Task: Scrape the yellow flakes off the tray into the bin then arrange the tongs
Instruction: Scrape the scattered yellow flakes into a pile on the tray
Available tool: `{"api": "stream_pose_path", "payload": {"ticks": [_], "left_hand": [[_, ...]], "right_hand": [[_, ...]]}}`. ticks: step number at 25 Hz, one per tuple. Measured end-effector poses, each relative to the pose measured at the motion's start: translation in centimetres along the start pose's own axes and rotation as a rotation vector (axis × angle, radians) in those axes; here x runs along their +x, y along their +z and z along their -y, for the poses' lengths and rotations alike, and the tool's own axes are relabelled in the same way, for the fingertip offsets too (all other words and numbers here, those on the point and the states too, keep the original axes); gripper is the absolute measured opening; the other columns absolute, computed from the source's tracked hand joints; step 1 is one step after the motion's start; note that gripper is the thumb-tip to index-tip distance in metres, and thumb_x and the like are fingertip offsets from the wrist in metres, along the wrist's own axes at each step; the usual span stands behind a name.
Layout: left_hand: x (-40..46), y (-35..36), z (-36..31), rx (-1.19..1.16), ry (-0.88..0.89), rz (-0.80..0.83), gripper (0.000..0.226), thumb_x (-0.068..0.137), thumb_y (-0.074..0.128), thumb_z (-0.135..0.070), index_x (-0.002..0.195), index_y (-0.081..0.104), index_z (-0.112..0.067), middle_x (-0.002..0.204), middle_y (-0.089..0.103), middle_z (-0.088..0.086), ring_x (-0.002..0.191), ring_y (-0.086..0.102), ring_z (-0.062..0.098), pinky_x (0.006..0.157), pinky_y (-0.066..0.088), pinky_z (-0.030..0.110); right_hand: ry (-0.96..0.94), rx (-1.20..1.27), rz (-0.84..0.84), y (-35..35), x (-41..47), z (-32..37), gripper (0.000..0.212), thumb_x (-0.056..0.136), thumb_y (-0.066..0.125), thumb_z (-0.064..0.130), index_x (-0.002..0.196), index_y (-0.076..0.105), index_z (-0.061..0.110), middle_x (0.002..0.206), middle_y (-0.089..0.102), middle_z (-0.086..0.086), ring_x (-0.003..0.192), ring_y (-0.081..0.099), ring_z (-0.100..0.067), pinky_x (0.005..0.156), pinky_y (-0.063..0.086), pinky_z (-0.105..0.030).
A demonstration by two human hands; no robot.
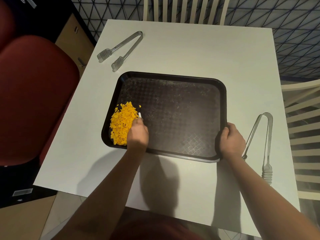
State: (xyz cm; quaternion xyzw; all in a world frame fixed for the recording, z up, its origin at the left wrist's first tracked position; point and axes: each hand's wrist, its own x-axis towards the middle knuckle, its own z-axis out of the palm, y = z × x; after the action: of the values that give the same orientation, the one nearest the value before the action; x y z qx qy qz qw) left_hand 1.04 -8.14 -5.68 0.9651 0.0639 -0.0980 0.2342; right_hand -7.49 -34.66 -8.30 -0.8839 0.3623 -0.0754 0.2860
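Heaping yellow flakes (122,125) at tray's (173,76) left edge, right hand (231,141) gripping right rim

I see the tray (173,110) at the middle of the bench (190,49), the flakes (122,123) heaped in its near left corner. One pair of tongs (121,47) lies on the bench at far left of the tray; another pair of tongs (261,144) lies just right of it. A chair (183,9) stands behind the bench's far edge.

No legible text, seemingly, anywhere.
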Motion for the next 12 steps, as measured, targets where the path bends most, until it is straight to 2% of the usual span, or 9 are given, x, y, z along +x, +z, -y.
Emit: {"api": "stream_pose_path", "payload": {"ticks": [4, 8, 12], "left_hand": [[2.0, 1.0, -3.9, 0.045, 0.143, -0.044, 0.027, 0.095, 0.04, -0.009, 0.117, 0.051, 0.001, 0.112, 0.056, 0.019, 0.098, 0.061, 0.035, 0.08, 0.049, 0.04], [4.0, 1.1, -5.7, 0.058, -0.022, -0.03, 0.029, 0.094, 0.041, -0.005, 0.122, 0.048, 0.002, 0.118, 0.055, 0.019, 0.105, 0.06, 0.033, 0.084, 0.049, 0.037], [3.8, 0.0, -3.8, 0.092, -0.078, -0.061, 0.027, 0.093, 0.039, 0.0, 0.119, 0.049, 0.003, 0.118, 0.058, 0.021, 0.106, 0.06, 0.033, 0.085, 0.05, 0.035]], "right_hand": [[0.009, -0.01, 0.0, 0.1, 0.1, -0.1, 0.036, 0.09, 0.03, 0.026, 0.114, 0.055, 0.015, 0.096, 0.066, -0.018, 0.087, 0.059, -0.041, 0.072, 0.04, -0.037], [0.017, -0.018, 0.002, 0.2, 0.1, -0.2, 0.034, 0.092, 0.031, 0.025, 0.115, 0.056, 0.015, 0.097, 0.066, -0.018, 0.088, 0.058, -0.041, 0.073, 0.04, -0.037], [0.017, -0.009, 0.005, 0.1, 0.1, -0.1, 0.033, 0.092, 0.032, 0.024, 0.115, 0.056, 0.015, 0.097, 0.066, -0.018, 0.088, 0.058, -0.041, 0.073, 0.04, -0.037]]}}
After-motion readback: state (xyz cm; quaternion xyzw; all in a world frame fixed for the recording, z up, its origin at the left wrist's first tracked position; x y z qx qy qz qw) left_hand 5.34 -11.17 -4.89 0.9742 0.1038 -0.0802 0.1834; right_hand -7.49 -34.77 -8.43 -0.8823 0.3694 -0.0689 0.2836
